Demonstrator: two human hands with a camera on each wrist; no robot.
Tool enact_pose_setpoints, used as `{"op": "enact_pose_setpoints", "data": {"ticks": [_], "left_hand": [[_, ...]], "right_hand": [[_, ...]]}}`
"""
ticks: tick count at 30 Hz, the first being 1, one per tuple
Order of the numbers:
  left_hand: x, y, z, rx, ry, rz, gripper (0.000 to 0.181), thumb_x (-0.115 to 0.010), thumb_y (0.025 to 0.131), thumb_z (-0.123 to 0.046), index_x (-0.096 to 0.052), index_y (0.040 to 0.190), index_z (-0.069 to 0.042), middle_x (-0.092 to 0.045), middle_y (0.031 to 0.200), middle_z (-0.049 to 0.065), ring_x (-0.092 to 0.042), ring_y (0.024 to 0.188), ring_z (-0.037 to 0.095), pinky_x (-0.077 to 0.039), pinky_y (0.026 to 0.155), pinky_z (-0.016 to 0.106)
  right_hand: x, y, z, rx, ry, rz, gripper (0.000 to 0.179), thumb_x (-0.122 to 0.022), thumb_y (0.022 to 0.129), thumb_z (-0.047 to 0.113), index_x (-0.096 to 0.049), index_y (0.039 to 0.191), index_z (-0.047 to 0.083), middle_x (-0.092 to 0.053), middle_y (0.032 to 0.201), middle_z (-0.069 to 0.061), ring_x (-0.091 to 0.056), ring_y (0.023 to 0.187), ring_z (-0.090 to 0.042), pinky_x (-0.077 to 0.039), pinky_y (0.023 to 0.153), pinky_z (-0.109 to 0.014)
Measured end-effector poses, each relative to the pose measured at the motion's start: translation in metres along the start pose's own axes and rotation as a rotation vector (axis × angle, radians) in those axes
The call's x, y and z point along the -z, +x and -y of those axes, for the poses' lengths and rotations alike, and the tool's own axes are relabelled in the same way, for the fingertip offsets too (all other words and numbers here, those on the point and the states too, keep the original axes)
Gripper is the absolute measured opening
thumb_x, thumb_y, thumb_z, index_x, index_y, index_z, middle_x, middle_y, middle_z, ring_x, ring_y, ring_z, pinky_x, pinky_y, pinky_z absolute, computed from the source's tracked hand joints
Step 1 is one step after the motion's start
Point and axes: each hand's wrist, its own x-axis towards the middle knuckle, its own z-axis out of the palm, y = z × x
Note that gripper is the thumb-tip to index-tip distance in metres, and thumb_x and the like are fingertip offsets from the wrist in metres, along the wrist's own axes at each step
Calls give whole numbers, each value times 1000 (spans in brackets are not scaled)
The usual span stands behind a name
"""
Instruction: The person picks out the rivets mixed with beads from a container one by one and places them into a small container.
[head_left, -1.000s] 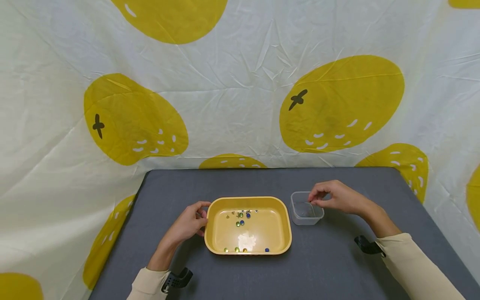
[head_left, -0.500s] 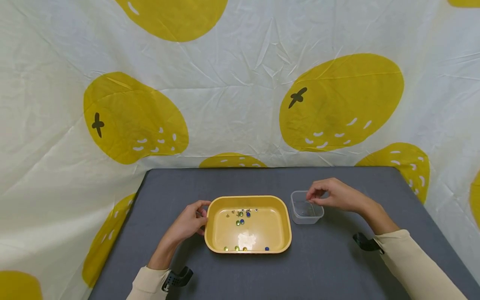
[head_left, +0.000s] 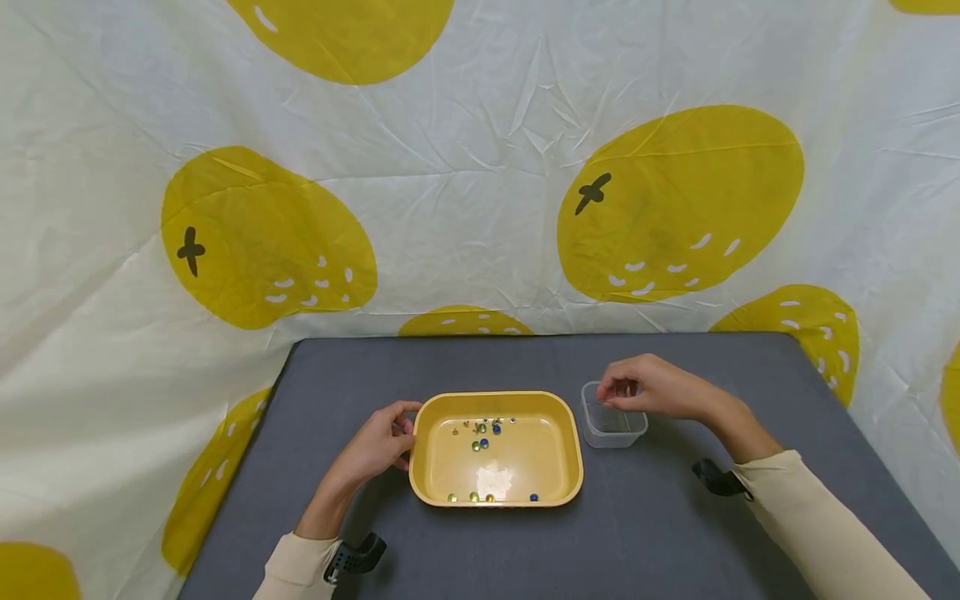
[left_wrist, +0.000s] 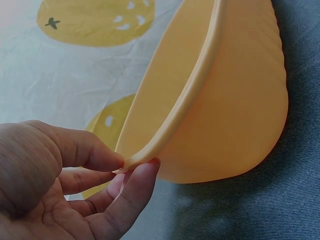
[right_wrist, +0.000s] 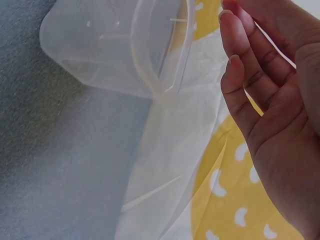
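Movement in the preceding second was limited, as far as I could see, to the person's right arm: the right hand (head_left: 651, 386) had travelled a short way toward the left hand (head_left: 381, 442), over the clear container (head_left: 615, 438). The left hand and the yellow tray (head_left: 495, 479) had held position.

Left hand: grasping. Thumb and fingers pinched the tray's rim (left_wrist: 197, 75) at the end nearest that hand. The tray lay flat on the dark grey table (head_left: 637, 533), between the two hands.

Right hand: fingers bent above the container, apart from its rim. Whether they pinched a small piece, I could not tell. The container stood upright below this hand, just beside the tray.

Tray contents: green pieces (head_left: 476, 447), blue pieces (head_left: 497, 430) and small gold-coloured pieces (head_left: 455, 432) lay on the side farther from the wrists. Four rounded pieces (head_left: 474, 497) lined the nearer side, one of them blue.

Beyond both hands hung a white cloth (head_left: 465, 242) with yellow prints.
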Motion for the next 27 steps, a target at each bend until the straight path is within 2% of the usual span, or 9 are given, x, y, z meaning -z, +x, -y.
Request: {"op": "enact_pose_setpoints", "data": {"ticks": [4, 8, 13, 20, 27], "left_hand": [[0, -1, -1, 2, -8, 0, 48, -58, 96, 3, -52, 144, -1, -52, 93, 14, -60, 73, 26, -62, 59, 47], [0, 0, 0, 2, -19, -5, 48, -59, 96, 3, -52, 144, -1, -53, 94, 14, -59, 73, 25, -61, 59, 49], [0, -1, -1, -2, -20, -11, 49, -59, 96, 2, -51, 144, 0, -53, 94, 14, -59, 72, 25, -61, 58, 50], [1, 0, -2, 5, -22, 7, 49, -58, 96, 2, -51, 144, -2, -53, 94, 14, -60, 73, 25, -62, 59, 47], [1, 0, -3, 8, -22, 5, 49, -58, 97, 2, -51, 144, -2, -52, 94, 14, -60, 73, 25, -61, 58, 47]], "right_hand": [[-1, 6, 1, 4, 13, 14, 14, -72, 95, 13, -73, 101, 25, -67, 88, 14, -60, 73, -5, -55, 65, -25], [-2, 12, 3, 11, 15, 26, 14, -73, 95, 15, -73, 103, 26, -70, 89, 7, -60, 74, -6, -54, 65, -25], [-3, 19, 8, 8, 15, 45, 12, -73, 94, 12, -74, 102, 21, -72, 92, 1, -60, 75, -6, -54, 65, -25], [-7, 30, 13, -16, 24, 87, 16, -72, 94, 12, -72, 104, 25, -71, 94, 6, -61, 77, -7, -55, 67, -25], [-10, 39, 17, -17, 46, 128, 15, -73, 94, 11, -74, 109, 13, -71, 95, 6, -63, 79, -8, -56, 69, -25]]}}
